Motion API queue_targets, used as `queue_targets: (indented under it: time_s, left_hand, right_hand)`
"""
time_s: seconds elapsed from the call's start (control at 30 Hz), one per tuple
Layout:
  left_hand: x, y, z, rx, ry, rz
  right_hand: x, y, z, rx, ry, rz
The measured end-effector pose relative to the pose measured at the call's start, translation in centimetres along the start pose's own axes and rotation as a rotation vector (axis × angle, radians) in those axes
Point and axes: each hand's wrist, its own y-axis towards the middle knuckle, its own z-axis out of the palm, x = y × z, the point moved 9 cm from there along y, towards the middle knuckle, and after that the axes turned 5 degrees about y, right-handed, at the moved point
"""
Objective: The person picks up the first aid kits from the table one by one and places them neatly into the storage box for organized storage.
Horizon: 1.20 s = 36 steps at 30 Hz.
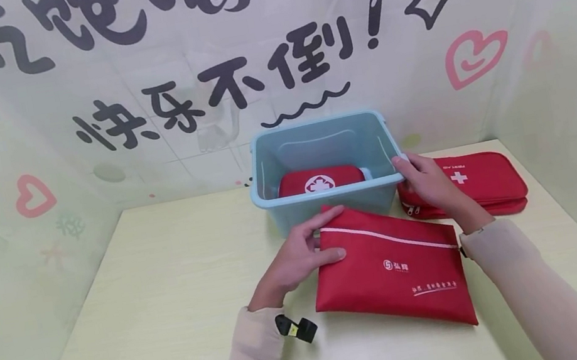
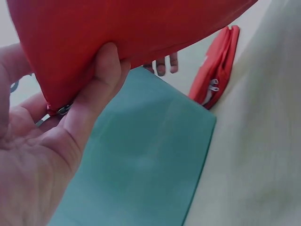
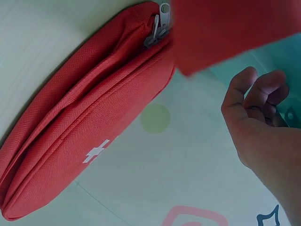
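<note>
A flat red zip pouch (image 1: 390,271) with a white stripe and white lettering slants in front of the light-blue plastic bin (image 1: 328,208). My left hand (image 1: 301,257) pinches the pouch near its upper left corner, thumb on the front face. At the bin's right front corner, my right hand (image 1: 429,182) grips the rim with curled fingers. Inside the bin lies a red first aid case (image 1: 320,180) with a white cross emblem. The pouch's underside (image 2: 117,28) fills the top of the left wrist view, above the bin's wall (image 2: 136,150).
Right of the bin, a red first aid bag (image 1: 480,183) with a white cross and zip pulls lies on the pale table (image 1: 188,299). Behind the table stands a white printed backdrop (image 1: 194,164), with side panels at left and right.
</note>
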Motion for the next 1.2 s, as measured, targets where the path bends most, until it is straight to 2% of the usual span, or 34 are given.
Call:
queue_targets:
  time_s: [0.27,0.5,0.87,1.2]
  left_hand:
    - [-1.7,-0.7,-0.3,0.032,-0.015,0.056]
    - [-2.9,-1.2,-1.0,0.01,-0.007,0.061]
    - [-5.4,-2.2,-2.9,-0.033,0.024,0.115]
    - [-7.1,-3.0,-4.7,-0.032,0.006,0.12]
  right_hand:
    - [0.0,-0.1,0.0,-0.005,0.002,0.007]
    - [0.2,-0.2,0.1,0.007,0.004,-0.013]
    - [0.1,-0.2,0.3,0.03,0.06,0.009]
    - [-0.1,-0.1,0.3,0.04,0.091,0.013]
